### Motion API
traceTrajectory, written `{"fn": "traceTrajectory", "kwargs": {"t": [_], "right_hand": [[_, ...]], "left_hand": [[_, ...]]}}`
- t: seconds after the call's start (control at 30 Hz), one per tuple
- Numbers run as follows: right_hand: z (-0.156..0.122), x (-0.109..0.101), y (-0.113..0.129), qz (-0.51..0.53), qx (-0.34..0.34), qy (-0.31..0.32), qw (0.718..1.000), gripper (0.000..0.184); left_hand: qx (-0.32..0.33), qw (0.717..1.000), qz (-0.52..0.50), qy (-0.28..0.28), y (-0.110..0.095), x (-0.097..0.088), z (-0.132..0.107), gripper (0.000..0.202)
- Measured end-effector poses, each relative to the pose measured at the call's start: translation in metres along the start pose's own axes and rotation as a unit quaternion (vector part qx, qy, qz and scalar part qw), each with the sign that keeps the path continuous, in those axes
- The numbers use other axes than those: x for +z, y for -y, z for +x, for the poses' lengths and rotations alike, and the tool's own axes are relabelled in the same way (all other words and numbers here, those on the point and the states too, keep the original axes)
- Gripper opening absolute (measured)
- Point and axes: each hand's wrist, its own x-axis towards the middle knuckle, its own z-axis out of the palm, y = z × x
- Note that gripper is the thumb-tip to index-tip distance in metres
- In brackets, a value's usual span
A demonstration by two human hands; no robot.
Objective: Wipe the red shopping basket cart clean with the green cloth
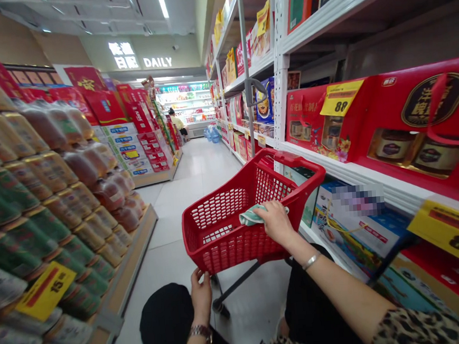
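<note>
A red plastic shopping cart [223, 252] with a perforated basket stands in front of me, between my knees. My right hand [278, 225] is closed on a green-and-white cloth [250, 216] and presses it against the upper rim of the basket's near side. Part of the cloth hangs over the inner side of that rim. At the basket's lower left corner, my left hand [201, 290] has its fingers curled up against the bottom edge. Its fingertips are partly hidden by the basket. Inside, the visible part of the basket holds nothing.
White shelves [280, 56] with red gift boxes [420, 120] rise close on my right. Stacked packs of cans [69, 206] stand on a low platform [131, 286] to the left. The tiled aisle [197, 164] runs ahead to a fridge display, where a person [178, 124] sits or crouches.
</note>
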Motion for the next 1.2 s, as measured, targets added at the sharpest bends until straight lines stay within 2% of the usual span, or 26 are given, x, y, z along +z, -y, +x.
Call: {"fn": "traceTrajectory", "kwargs": {"t": [0.23, 0.43, 0.6, 0.7, 0.83, 1.2], "right_hand": [[-0.008, 0.023, 0.044, 0.008, -0.031, -0.087, 0.996, 0.036], [-0.005, 0.031, 0.075, 0.004, -0.039, -0.102, 0.994, 0.025], [-0.005, 0.029, 0.087, 0.014, -0.051, -0.112, 0.992, 0.017], [-0.009, 0.020, 0.080, 0.008, -0.069, -0.115, 0.991, 0.015], [-0.016, 0.000, 0.058, -0.009, -0.073, -0.101, 0.992, 0.018], [-0.034, -0.074, -0.033, -0.097, -0.012, -0.108, 0.989, 0.039]], "left_hand": [[-0.008, 1.000, 0.024, -0.003, -0.015, -0.005, -0.011, 0.061], [0.044, 0.989, 0.133, -0.044, -0.021, -0.005, -0.017, 0.068], [0.067, 0.988, 0.140, -0.023, -0.023, -0.007, -0.013, 0.077], [0.063, 0.989, 0.131, -0.002, -0.025, -0.008, -0.011, 0.079], [0.061, 0.991, 0.120, 0.010, -0.026, -0.009, -0.009, 0.080], [0.065, 0.993, 0.097, 0.010, -0.024, -0.006, -0.005, 0.081]]}}
